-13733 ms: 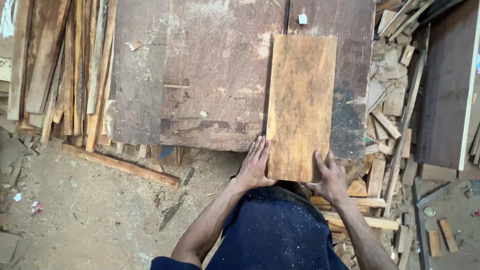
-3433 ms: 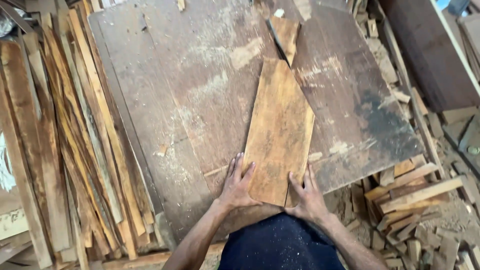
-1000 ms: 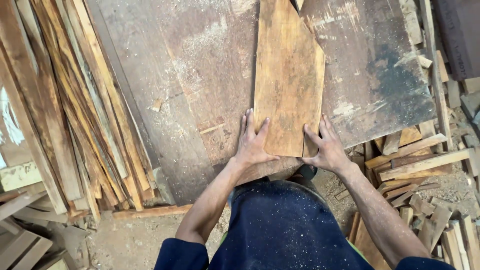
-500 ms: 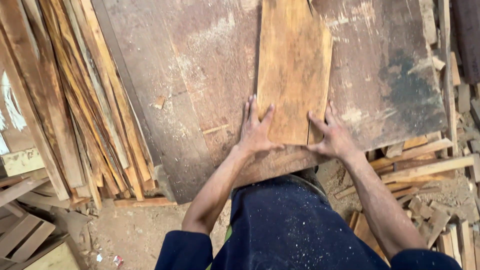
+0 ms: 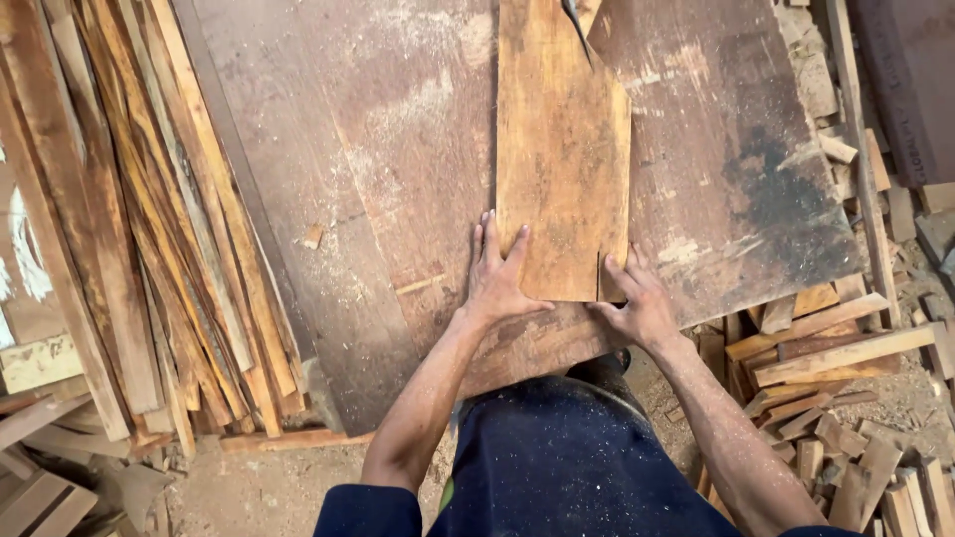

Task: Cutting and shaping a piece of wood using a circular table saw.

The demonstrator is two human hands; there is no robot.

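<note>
We press both palms flat on the near end of the board [image 5: 562, 159] — our left hand [image 5: 500, 278] spread wide at its left corner; our right hand [image 5: 637, 303] splayed at its right corner; neither hand closes around it; the board lies on the worn tabletop [image 5: 378, 169].

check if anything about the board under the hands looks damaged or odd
The board is not a clean rectangle: its far right corner is cut away at a slant, and a short slit runs up from its near edge beside the right hand. The left hand lies flat on its near left corner. The table is worn and stained.
</note>
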